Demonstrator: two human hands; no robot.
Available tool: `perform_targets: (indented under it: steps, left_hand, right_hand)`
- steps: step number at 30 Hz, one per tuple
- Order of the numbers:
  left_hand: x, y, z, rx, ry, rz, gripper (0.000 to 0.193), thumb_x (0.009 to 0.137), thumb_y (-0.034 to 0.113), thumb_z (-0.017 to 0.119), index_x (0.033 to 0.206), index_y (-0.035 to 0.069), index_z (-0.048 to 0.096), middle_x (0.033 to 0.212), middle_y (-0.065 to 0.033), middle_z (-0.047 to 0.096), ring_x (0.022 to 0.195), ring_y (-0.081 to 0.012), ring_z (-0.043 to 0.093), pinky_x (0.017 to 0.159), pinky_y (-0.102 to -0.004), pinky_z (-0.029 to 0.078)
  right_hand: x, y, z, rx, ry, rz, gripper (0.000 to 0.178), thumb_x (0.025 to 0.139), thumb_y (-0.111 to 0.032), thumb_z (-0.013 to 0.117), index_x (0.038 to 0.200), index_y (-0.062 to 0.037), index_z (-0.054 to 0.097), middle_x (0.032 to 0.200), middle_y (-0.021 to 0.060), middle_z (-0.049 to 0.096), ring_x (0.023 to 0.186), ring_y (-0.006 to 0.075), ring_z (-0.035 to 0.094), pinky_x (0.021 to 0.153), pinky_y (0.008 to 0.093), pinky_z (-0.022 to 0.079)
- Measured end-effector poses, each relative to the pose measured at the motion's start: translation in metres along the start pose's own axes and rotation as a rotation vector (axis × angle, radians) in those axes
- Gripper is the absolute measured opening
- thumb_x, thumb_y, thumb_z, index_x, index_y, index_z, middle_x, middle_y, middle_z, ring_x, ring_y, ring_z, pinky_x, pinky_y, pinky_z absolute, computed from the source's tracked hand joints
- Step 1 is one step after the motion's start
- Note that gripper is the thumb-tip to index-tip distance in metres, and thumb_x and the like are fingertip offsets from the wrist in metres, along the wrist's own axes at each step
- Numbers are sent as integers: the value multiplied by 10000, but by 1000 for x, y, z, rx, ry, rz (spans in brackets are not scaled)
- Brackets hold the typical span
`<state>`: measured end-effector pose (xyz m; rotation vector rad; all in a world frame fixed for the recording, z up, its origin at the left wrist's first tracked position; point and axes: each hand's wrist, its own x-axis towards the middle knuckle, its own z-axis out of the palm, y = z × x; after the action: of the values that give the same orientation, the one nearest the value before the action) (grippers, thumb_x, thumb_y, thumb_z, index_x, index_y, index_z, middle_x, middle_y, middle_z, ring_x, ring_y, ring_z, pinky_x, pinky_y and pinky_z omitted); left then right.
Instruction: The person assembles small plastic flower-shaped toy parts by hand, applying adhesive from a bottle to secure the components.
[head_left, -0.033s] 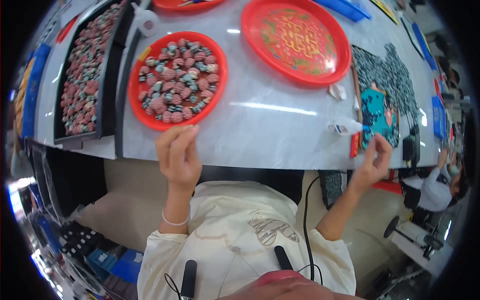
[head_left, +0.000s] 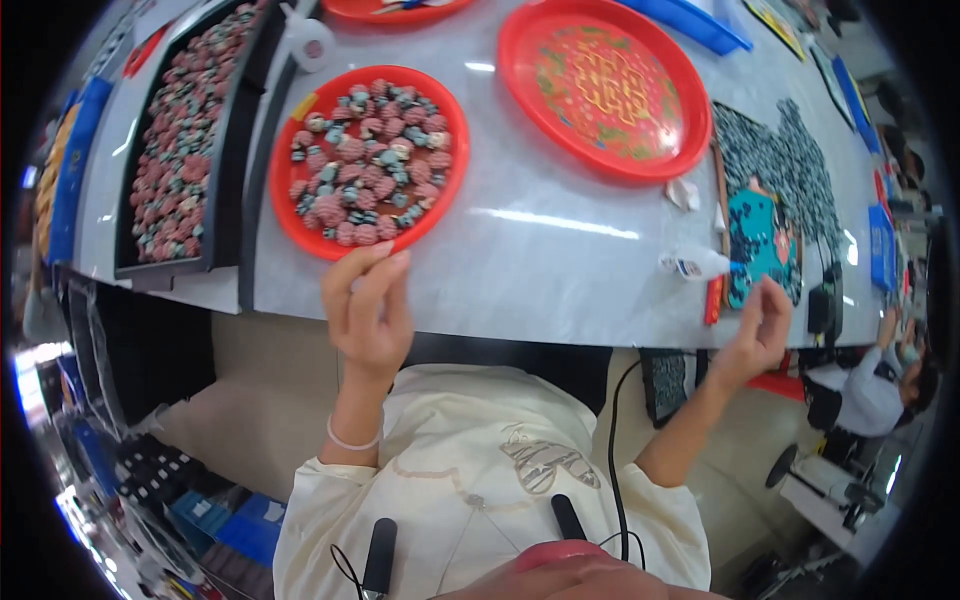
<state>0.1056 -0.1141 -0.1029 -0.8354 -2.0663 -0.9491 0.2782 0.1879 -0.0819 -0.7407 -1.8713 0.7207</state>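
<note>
My left hand (head_left: pixel 368 308) is at the near rim of a round red tray (head_left: pixel 457 165), fingers bent and thumb and fingertips drawn together. Whatever they pinch, if anything, is too small to make out. Ribbed pink balls and small grey-green pieces (head_left: pixel 375 165) fill that tray. On the right, my right hand (head_left: pixel 757 338) is raised at the near edge of a teal mat (head_left: pixel 752 215) scattered with dark bits. Its fingers are curled in toward the thumb, and their contents do not show. Beside the mat lies a white squeeze bottle (head_left: pixel 695 263) with a blue tip.
A long black bin (head_left: pixel 207 262) of similar pink and grey pieces stands at left. Another white bottle (head_left: pixel 311 45) is behind the round tray. A patterned red tray (head_left: pixel 690 150) sits farther back, left of a heap of grey-green pieces (head_left: pixel 790 150). A person (head_left: pixel 865 385) sits at far right.
The whole view has shifted slightly, with the table things a little lower and to the right. My left fingertips now overlap the tray's rim; the right hand keeps nearly the same pose.
</note>
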Motion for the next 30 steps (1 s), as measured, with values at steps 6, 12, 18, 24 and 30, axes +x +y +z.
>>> perform_targets:
  steps: [6, 12, 18, 24, 30]
  left_hand:
    - [66, -20, -25, -238, -209, 75, 240, 712, -90, 620, 928, 16, 618, 896, -120, 629, 813, -265, 599, 727, -332, 485]
    - [201, -76, 12, 119, -687, 274, 173, 851, 134, 533, 966, 28, 606, 906, -132, 624, 849, -295, 591, 747, -353, 461]
    - [262, -130, 118, 754, -1023, 139, 206, 841, 209, 552, 934, 34, 604, 910, -114, 635, 843, -267, 611, 731, -368, 474]
    - [244, -149, 153, 664, -1110, 119, 145, 786, 183, 581, 862, 65, 619, 838, -98, 644, 780, -236, 624, 674, -344, 481]
    - [258, -150, 148, 433, -1223, -51, 164, 748, 167, 605, 845, 47, 664, 850, -117, 654, 781, -214, 629, 692, -318, 485]
  right_hand:
    - [5, 12, -2, -2, -50, -10, 168, 859, 21, 525, 1019, 45, 568, 985, 73, 577, 870, 133, 529, 794, 242, 420]
    - [-27, 0, 15, -55, -84, -108, 136, 843, 36, 534, 974, 58, 567, 931, 96, 572, 838, 168, 527, 779, 270, 427]
    - [-39, 3, 25, -233, 32, -330, 150, 813, 72, 507, 946, 55, 575, 899, 137, 554, 822, 254, 532, 740, 317, 452]
    - [-45, 11, 21, -249, 8, -331, 138, 815, 82, 507, 928, 72, 585, 878, 138, 551, 808, 242, 529, 734, 327, 450]
    - [-44, 9, 20, -255, 12, -348, 141, 797, 53, 514, 924, 47, 574, 843, 133, 534, 759, 253, 506, 692, 335, 415]
